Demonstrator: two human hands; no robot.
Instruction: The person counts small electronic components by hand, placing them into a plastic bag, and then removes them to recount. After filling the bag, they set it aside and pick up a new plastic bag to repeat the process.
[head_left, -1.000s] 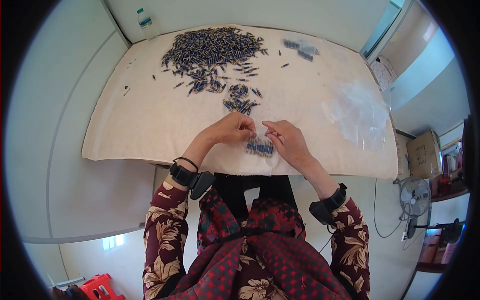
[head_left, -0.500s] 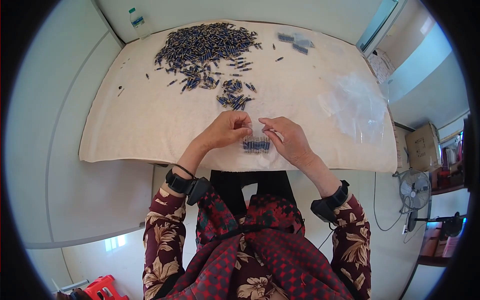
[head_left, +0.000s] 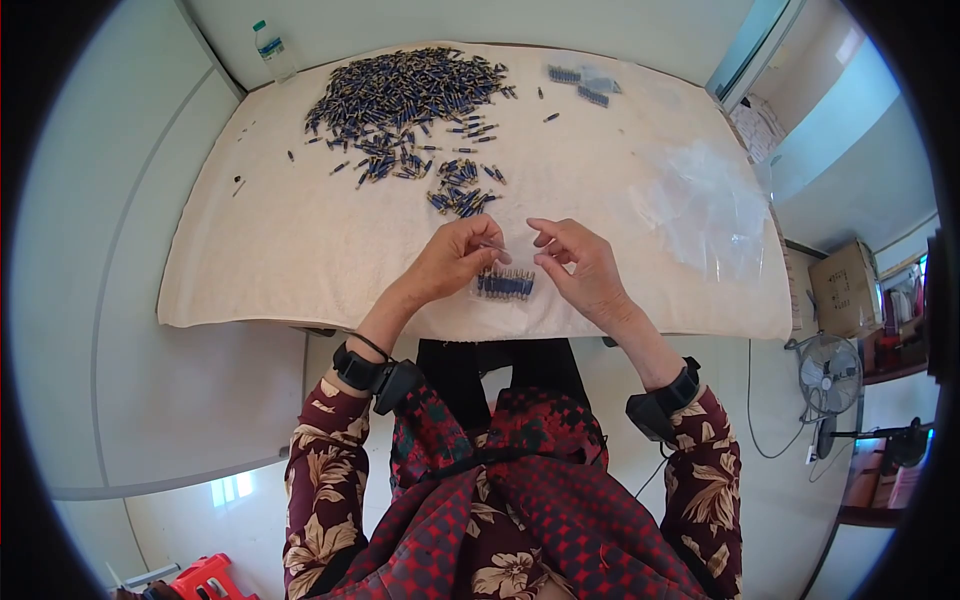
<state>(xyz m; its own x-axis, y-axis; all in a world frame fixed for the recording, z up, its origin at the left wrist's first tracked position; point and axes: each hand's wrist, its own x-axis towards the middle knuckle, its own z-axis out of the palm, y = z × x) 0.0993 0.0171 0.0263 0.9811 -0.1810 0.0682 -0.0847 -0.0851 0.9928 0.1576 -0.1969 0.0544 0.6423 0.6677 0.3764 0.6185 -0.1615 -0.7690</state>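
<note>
A clear plastic bag (head_left: 505,285) near the table's front edge holds a row of several small blue cylindrical parts with brass-coloured ends. My left hand (head_left: 458,256) is closed, its thumb and fingers pinching the bag's top edge at the upper left. To the right of the bag, my right hand (head_left: 582,265) has its thumb and index finger apart, and nothing shows between them. Just beyond my left hand lies a small cluster of the same blue parts (head_left: 462,202). A large heap of them (head_left: 405,90) spreads behind that.
Filled bags (head_left: 593,97) lie at the back right. Flat empty plastic bags (head_left: 705,215) are stacked on the right side of the cloth-covered table (head_left: 250,270). A water bottle (head_left: 270,48) stands at the back left corner. On the floor at right are a fan (head_left: 829,375) and a cardboard box (head_left: 846,287).
My right hand has come away from the bag, and its fingers have spread. The bag has shifted slightly left and tilted, with my left hand still pinching it.
</note>
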